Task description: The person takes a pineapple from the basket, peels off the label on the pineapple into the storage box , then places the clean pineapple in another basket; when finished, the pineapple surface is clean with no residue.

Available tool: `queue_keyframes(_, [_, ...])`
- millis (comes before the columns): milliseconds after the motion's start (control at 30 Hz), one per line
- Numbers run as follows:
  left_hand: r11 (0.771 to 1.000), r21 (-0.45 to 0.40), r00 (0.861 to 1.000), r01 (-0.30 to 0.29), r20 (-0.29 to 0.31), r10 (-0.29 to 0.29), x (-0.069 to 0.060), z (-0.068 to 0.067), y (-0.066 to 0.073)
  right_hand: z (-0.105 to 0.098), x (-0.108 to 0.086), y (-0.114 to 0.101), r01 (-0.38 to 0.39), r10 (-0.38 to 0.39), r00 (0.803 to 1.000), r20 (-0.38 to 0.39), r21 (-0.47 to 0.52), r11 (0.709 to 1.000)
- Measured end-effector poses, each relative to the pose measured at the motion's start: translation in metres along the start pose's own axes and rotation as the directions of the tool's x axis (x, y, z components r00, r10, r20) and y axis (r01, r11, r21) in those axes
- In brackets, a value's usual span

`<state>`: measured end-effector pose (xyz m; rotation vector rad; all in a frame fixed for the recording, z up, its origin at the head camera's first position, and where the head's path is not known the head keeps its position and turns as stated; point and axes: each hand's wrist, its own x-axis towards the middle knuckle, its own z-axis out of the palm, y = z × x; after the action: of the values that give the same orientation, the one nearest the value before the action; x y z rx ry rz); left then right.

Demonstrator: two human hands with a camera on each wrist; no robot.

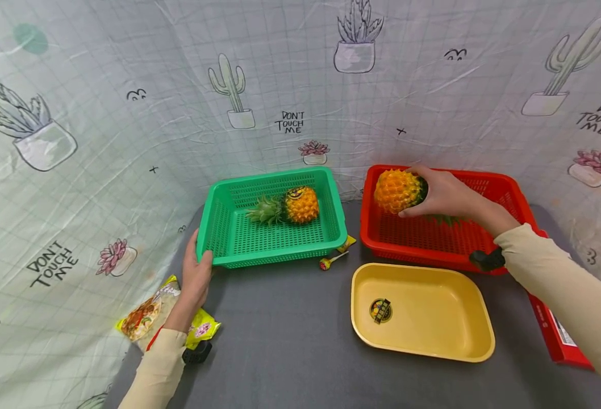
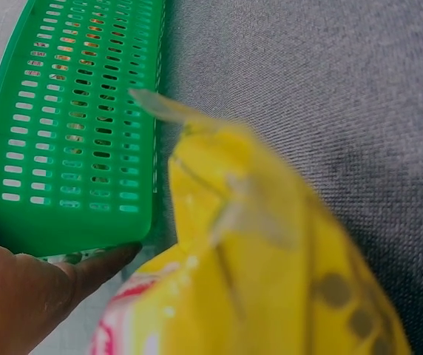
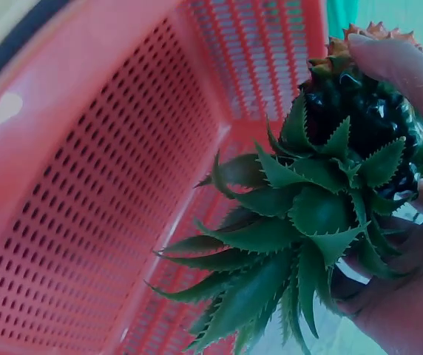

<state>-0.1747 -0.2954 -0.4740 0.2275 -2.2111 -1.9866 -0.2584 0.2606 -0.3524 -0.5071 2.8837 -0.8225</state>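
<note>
My right hand [image 1: 446,193] grips a small pineapple [image 1: 399,191] around its body, over the left part of a red perforated basket [image 1: 438,258]. Its spiky green crown [image 3: 293,214] hangs toward the basket's wall in the right wrist view. My left hand [image 1: 196,278] holds the near left corner of a green perforated basket [image 1: 275,258], with the thumb at the rim and the other fingers along the outer side. A second pineapple [image 1: 302,205] lies on its side in the green basket, its crown pointing left.
A yellow tray [image 1: 423,349] with a round sticker stands before the red basket. A lollipop [image 1: 333,261] and a small yellow packet [image 1: 347,244] lie between the baskets. Yellow food bags [image 1: 144,318] sit under my left forearm. A red box [image 1: 553,335] is at right.
</note>
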Motion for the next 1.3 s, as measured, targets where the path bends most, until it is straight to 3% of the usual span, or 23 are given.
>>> queue_keyframes(400, [1.0,-0.014,1.0,-0.025,0.002,0.026,-0.002,-0.003,0.0,0.006,0.024,0.025,-0.022,0.021,0.998,0.061,0.019,1.0])
queue_keyframes(767, [0.999,-0.029,1.0,-0.014,-0.005,0.014,-0.003,0.001,0.004,0.015,0.041,0.05,-0.112,0.108,0.986,0.127,0.02,0.994])
queue_keyframes(1033, [1.0,-0.027,1.0,-0.013,0.015,0.013,0.0,0.0,0.0,0.028,0.045,0.062,-0.093,0.095,0.976,0.197,-0.016,0.996])
queue_keyframes(1300, [0.999,-0.052,1.0,-0.003,0.012,0.004,0.0,-0.001,-0.003,0.033,0.051,0.063,-0.102,0.1,0.974,0.202,0.003,0.995])
